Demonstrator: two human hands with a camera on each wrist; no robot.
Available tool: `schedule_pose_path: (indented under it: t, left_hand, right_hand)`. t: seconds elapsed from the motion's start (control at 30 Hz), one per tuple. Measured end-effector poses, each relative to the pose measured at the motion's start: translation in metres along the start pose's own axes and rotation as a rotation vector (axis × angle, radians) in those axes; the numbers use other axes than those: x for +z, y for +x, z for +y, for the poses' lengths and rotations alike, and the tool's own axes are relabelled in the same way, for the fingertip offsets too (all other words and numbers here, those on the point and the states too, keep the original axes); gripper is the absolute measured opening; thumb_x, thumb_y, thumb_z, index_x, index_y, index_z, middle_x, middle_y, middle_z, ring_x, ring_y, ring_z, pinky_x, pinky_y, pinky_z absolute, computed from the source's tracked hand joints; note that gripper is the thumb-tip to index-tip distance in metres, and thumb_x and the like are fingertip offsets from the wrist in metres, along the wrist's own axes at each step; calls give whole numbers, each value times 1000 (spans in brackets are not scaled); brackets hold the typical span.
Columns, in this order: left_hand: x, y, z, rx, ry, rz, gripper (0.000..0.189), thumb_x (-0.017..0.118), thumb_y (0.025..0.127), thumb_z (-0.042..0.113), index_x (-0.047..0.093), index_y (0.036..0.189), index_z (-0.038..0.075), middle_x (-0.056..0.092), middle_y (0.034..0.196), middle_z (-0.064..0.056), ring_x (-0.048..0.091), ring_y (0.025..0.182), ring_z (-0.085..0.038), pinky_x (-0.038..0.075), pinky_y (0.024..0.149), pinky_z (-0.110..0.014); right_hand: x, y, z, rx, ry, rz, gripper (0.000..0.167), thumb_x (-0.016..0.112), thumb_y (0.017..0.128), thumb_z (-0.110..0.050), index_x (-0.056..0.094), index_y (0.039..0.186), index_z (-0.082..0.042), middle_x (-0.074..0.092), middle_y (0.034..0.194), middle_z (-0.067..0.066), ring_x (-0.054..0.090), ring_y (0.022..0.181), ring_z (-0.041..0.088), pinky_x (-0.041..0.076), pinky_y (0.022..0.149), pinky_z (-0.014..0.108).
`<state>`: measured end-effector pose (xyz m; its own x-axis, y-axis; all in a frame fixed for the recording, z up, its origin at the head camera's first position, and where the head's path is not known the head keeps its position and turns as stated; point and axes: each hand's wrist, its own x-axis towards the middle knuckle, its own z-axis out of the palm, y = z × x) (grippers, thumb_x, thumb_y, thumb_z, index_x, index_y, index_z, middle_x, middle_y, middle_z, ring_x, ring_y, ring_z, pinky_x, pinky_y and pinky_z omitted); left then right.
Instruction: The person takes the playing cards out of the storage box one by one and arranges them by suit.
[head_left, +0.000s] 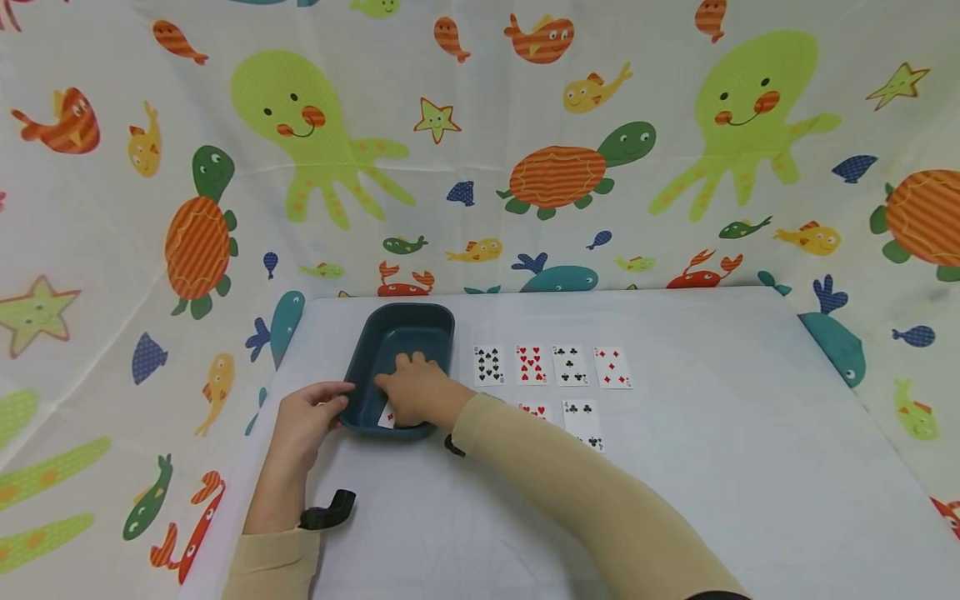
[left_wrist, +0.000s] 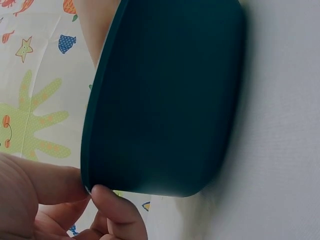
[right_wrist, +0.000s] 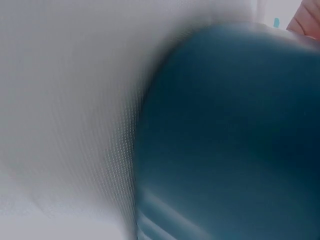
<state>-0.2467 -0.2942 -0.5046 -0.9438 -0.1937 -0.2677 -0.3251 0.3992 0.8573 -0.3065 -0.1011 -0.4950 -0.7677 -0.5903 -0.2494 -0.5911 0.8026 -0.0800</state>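
Note:
A dark teal rectangular tray (head_left: 401, 312) with raised walls stands at the left of the white table. My left hand (head_left: 303, 421) pinches its near-left rim between thumb and finger; the left wrist view shows this grip on the tray (left_wrist: 160, 110) at one corner. Inside the tray is my right hand (head_left: 420, 390), reaching down over the near end. By its fingers a playing card (head_left: 386, 416) with a red diamond shows partly; the hand covers the rest. Whether the fingers grip that card is hidden. In the right wrist view the tray's wall (right_wrist: 225, 130) blocks the right fingers.
Right of the tray, a row holds a spades card (head_left: 489, 366), a hearts card (head_left: 532, 366), a clubs card (head_left: 571, 367) and a diamonds card (head_left: 613, 368). Nearer lie another hearts card (head_left: 534, 411), partly behind the right sleeve (head_left: 577, 492), and a four of clubs (head_left: 581, 417).

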Motion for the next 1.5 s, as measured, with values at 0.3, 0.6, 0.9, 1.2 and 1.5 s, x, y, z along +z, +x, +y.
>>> schedule_pose_path:
  t: [0.3, 0.6, 0.9, 1.2, 1.5]
  left_hand:
    - [0, -1, 0, 4, 1, -1, 33, 58, 110, 15, 71, 138, 4, 60, 135, -17, 57, 101, -24, 58, 76, -19]
    - [1, -1, 1, 3, -5, 3, 33, 58, 110, 15, 72, 138, 4, 60, 131, -16, 58, 98, -23, 58, 75, -20]
    - [1, -1, 2, 4, 6, -5, 33, 58, 110, 15, 72, 138, 5, 60, 134, -16, 58, 99, -23, 58, 76, -19]
    - [-1, -3, 2, 1, -1, -7, 34, 58, 110, 16, 70, 140, 3, 58, 134, -16, 57, 100, -22, 57, 74, -19]
    - [0, -3, 1, 6, 1, 0, 33, 58, 110, 16, 71, 139, 5, 59, 132, -15, 57, 100, -23, 57, 75, -19]
  right_hand:
    - [0, 0, 2, -7, 19, 2, 62, 77, 97, -38, 56, 155, -34, 54, 144, 10, 53, 122, 27, 54, 105, 43]
    - [0, 2, 2, 34, 57, 18, 66, 80, 96, -41, 54, 156, -33, 54, 146, 12, 52, 123, 30, 50, 108, 49]
    - [-2, 1, 2, 44, 70, 33, 70, 84, 93, -41, 55, 156, -33, 56, 144, 11, 49, 120, 26, 49, 103, 44]
    - [-1, 4, 5, -18, 84, 19, 56, 81, 94, -41, 63, 146, -32, 54, 143, 7, 50, 119, 24, 55, 98, 39]
    - [0, 3, 4, -57, 81, 34, 54, 79, 94, -38, 61, 144, -27, 54, 144, 9, 51, 122, 25, 55, 100, 36]
